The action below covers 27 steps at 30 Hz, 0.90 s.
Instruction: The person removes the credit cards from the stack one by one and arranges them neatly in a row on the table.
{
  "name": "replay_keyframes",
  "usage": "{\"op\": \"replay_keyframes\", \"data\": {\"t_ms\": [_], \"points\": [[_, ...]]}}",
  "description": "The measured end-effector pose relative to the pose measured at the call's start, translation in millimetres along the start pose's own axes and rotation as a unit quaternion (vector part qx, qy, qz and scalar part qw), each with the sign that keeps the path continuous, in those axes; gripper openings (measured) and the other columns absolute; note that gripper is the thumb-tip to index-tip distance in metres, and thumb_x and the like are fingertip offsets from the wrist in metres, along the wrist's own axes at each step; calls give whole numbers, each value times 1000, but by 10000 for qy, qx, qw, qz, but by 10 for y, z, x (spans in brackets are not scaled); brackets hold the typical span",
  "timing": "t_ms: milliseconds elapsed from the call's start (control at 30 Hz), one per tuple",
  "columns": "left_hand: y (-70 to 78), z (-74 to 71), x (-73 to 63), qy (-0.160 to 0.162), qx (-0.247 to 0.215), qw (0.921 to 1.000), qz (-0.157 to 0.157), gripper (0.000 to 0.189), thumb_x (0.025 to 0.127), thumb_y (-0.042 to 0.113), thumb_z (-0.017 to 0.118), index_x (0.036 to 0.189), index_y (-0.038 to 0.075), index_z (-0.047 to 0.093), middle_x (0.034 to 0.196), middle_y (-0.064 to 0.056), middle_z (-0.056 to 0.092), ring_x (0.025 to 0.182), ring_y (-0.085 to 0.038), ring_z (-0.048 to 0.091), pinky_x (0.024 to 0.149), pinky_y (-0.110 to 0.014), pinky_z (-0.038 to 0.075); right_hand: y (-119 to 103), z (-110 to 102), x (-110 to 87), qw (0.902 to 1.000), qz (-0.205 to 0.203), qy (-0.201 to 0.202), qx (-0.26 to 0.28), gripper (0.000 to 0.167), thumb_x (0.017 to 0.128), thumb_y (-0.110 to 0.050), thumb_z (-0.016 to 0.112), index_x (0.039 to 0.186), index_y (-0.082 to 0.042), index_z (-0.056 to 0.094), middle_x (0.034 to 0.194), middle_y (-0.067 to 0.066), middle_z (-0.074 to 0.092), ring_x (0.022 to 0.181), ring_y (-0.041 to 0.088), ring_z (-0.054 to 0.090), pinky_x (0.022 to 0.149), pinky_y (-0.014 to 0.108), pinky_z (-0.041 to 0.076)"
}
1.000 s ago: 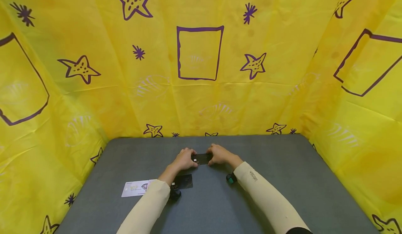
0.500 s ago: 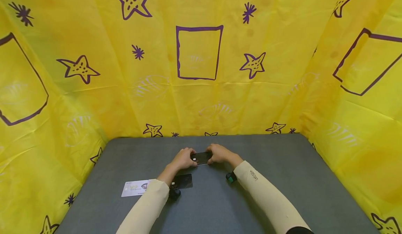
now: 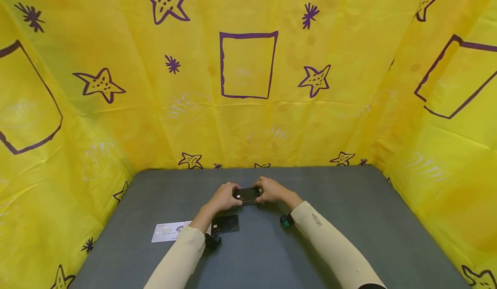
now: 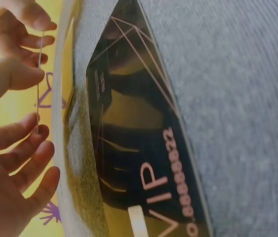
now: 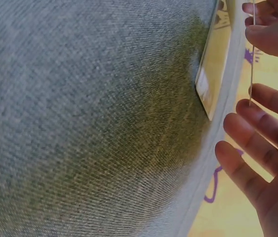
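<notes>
In the head view, my left hand and right hand pinch a black card by its two ends, at the middle of the table. Seen edge-on in the left wrist view, this card is a thin line raised off the table, thumbs on one edge and fingers on the other. Below it, a shiny card lies flat in the right wrist view. Nearer my left wrist lies another black card, with pink "VIP" lettering and a chip in the left wrist view.
A white VIP card lies left of the black card, partly covered by my left forearm. The grey table is enclosed by yellow cloth walls with purple drawings.
The held card and my left hand have shifted slightly left. A small light mark now shows beside my right fingers. The cards lying at the left stay put.
</notes>
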State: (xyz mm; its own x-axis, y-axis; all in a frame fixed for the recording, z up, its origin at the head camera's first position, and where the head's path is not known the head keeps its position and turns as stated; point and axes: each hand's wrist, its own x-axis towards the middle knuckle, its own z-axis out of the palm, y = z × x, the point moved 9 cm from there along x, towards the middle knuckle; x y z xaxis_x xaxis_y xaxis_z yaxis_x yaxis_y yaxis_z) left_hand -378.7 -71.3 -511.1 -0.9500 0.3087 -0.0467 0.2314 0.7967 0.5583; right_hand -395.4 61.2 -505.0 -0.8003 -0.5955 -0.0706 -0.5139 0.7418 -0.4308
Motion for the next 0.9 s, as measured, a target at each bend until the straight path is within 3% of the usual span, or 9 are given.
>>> {"op": "replay_keyframes", "data": {"t_ms": [500,700,900], "points": [[-27,125,102,-178,-181,9996,130,48,78,23,77,120,6,63,114,-12,63,101,-25,55,90,-44,46,91,14,-17,9994,174,27,301,49,79,-23,79,122,-4,65,104,6,55,86,16,53,79,35,46],[10,90,92,-32,-142,9996,232,50,77,23,78,121,5,63,116,-13,62,103,-27,55,91,-45,45,64,-29,-31,9996,24,145,229,47,78,-21,78,120,-3,66,109,10,62,92,20,57,86,39,48],[18,51,48,112,-213,9994,261,53,77,24,80,124,8,62,119,-13,57,107,-28,49,93,-46,43,43,-114,-85,9987,61,266,440,48,78,-21,78,122,-4,65,108,8,62,91,19,57,83,39,48]]}}
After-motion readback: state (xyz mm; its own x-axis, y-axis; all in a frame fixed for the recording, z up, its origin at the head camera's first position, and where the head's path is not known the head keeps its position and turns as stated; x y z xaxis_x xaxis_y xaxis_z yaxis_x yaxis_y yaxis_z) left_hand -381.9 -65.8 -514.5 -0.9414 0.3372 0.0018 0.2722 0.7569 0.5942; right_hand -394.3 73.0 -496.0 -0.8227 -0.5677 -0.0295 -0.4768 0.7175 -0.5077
